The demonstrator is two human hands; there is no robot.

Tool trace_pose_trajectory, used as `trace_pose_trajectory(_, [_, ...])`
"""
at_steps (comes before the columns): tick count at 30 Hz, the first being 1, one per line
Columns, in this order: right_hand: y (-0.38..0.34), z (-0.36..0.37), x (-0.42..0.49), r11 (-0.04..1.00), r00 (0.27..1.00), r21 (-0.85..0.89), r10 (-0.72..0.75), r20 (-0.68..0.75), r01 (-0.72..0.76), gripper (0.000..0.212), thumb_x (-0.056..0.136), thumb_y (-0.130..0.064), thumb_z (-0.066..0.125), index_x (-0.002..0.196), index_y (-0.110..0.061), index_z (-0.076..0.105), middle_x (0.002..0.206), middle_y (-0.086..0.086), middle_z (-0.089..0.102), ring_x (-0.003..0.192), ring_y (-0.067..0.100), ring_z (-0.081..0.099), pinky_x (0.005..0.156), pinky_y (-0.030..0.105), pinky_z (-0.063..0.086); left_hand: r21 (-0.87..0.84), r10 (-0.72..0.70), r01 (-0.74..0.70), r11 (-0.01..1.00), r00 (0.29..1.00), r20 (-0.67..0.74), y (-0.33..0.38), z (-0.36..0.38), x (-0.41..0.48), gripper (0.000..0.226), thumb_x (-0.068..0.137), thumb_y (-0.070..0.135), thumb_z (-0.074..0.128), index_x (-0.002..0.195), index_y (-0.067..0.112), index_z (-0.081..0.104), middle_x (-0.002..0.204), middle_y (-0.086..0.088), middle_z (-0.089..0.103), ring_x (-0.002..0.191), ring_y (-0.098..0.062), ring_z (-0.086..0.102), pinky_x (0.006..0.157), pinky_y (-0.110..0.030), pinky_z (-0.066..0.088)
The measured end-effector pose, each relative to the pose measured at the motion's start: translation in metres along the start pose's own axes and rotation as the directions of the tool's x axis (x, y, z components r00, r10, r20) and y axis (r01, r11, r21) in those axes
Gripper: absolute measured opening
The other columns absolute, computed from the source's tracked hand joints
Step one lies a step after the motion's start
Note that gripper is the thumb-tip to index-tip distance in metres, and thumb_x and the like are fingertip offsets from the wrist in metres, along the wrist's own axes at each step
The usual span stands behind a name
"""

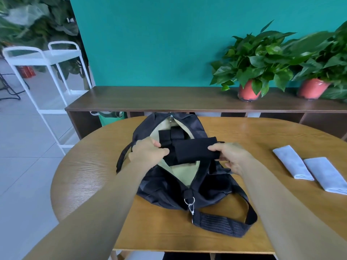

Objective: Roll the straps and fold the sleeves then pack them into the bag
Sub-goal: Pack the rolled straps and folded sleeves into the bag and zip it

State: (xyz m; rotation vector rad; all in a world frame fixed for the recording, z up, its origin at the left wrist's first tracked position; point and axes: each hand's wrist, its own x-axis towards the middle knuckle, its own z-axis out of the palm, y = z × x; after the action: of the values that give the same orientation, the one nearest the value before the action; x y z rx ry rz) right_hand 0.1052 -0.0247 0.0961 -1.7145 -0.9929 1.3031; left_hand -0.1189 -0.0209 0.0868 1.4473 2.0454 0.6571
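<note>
A black bag (165, 192) lies unzipped on the wooden table (262, 136), its pale lining showing. Rolled black straps (170, 135) sit inside at the far end. A folded black sleeve (193, 149) hangs over the opening. My right hand (231, 156) grips its right end. My left hand (148, 152) holds the left end, at the bag's left edge. Two folded light grey sleeves (293, 162) (326, 175) lie side by side on the table to the right.
The bag's shoulder strap (221, 224) with a metal clip trails toward the near table edge. A dark shelf unit (169, 98) behind the table carries two potted plants (251, 72). A white cart (43, 72) stands at the left.
</note>
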Motion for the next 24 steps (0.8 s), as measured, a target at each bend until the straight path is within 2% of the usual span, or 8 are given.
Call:
trace_pose_trajectory(2, [0.001,0.007,0.003,1.0,1.0,0.001,0.012,-0.005,-0.012,0.009,0.083,-0.014,0.068,0.089,-0.013,0.062,0.087,0.001,0.066,0.072,0.014,0.057,0.056,0.026,0.03,0.153,-0.032,0.044,0.987,0.997,-0.077,-0.002,0.007,-0.001,0.04,0.075,0.049,0.068,0.108,0.033,0.053,0.121,-0.004,0.045,0.116,-0.027,0.043,0.094,-0.04,0.04])
trace_pose_trajectory(4, [0.002,0.015,0.006,1.0,1.0,-0.006,0.022,-0.002,-0.022,0.015,0.082,-0.014,0.068,0.095,-0.011,0.063,0.094,0.003,0.067,0.073,0.015,0.058,0.055,0.027,0.031,0.141,-0.091,0.097,0.985,0.995,-0.05,-0.003,0.013,-0.001,0.045,0.074,0.048,0.069,0.108,0.03,0.046,0.122,-0.009,0.037,0.116,-0.03,0.039,0.092,-0.041,0.04])
trace_pose_trajectory(9, [0.009,0.028,0.016,0.998,0.998,-0.03,0.047,-0.037,-0.048,0.026,0.078,-0.017,0.072,0.102,-0.011,0.065,0.102,0.003,0.069,0.072,0.015,0.06,0.052,0.026,0.032,-0.02,-0.205,0.208,0.978,0.975,0.083,-0.011,0.027,0.001,0.064,0.071,0.024,0.071,0.115,0.025,0.025,0.108,-0.011,0.028,0.086,-0.031,0.049,0.066,-0.036,0.045])
trace_pose_trajectory(11, [0.011,0.03,0.019,0.997,0.998,-0.05,0.061,-0.029,-0.062,0.028,0.077,-0.017,0.072,0.103,-0.009,0.065,0.102,0.004,0.068,0.074,0.016,0.061,0.054,0.027,0.035,-0.052,-0.195,0.202,0.978,0.974,0.111,-0.016,0.03,0.001,0.066,0.069,0.019,0.071,0.111,0.028,0.02,0.106,-0.011,0.035,0.081,-0.031,0.054,0.059,-0.035,0.046])
trace_pose_trajectory(13, [0.014,0.032,0.022,0.994,0.997,-0.083,0.075,-0.02,-0.077,0.029,0.077,-0.017,0.073,0.102,-0.009,0.065,0.103,0.006,0.068,0.081,0.018,0.062,0.062,0.029,0.041,-0.16,-0.156,0.177,0.971,0.978,0.136,-0.02,0.031,0.004,0.06,0.076,0.009,0.063,0.113,0.026,0.02,0.1,-0.011,0.048,0.085,-0.031,0.062,0.057,-0.034,0.051])
trace_pose_trajectory(15, [0.017,0.033,0.025,0.987,0.997,-0.141,0.074,-0.026,-0.077,0.029,0.077,-0.017,0.073,0.102,-0.007,0.064,0.101,0.007,0.067,0.088,0.02,0.062,0.073,0.031,0.046,-0.273,-0.137,0.18,0.945,0.976,0.171,-0.021,0.028,0.004,0.048,0.085,0.002,0.052,0.117,0.024,0.023,0.101,-0.011,0.05,0.087,-0.028,0.063,0.047,-0.025,0.045])
trace_pose_trajectory(20, [0.017,0.034,0.025,0.969,0.997,-0.234,0.076,-0.007,-0.076,0.026,0.084,-0.014,0.069,0.106,-0.005,0.058,0.083,0.007,0.056,0.077,0.018,0.052,0.055,0.025,0.035,-0.345,-0.047,0.132,0.929,0.969,0.243,-0.033,0.014,0.003,0.064,0.083,-0.005,0.058,0.126,0.035,0.032,0.084,-0.005,0.045,0.058,-0.014,0.044,0.048,-0.023,0.035])
trace_pose_trajectory(24, [0.01,0.042,0.025,0.974,1.0,-0.227,0.015,-0.022,-0.019,0.029,0.08,-0.016,0.073,0.105,-0.006,0.06,0.084,0.006,0.059,0.078,0.019,0.056,0.062,0.029,0.04,-0.376,-0.006,0.089,0.922,0.977,0.214,-0.039,0.005,-0.003,0.058,0.084,-0.003,0.059,0.126,0.033,0.039,0.098,0.0,0.046,0.076,-0.013,0.046,0.056,-0.023,0.035])
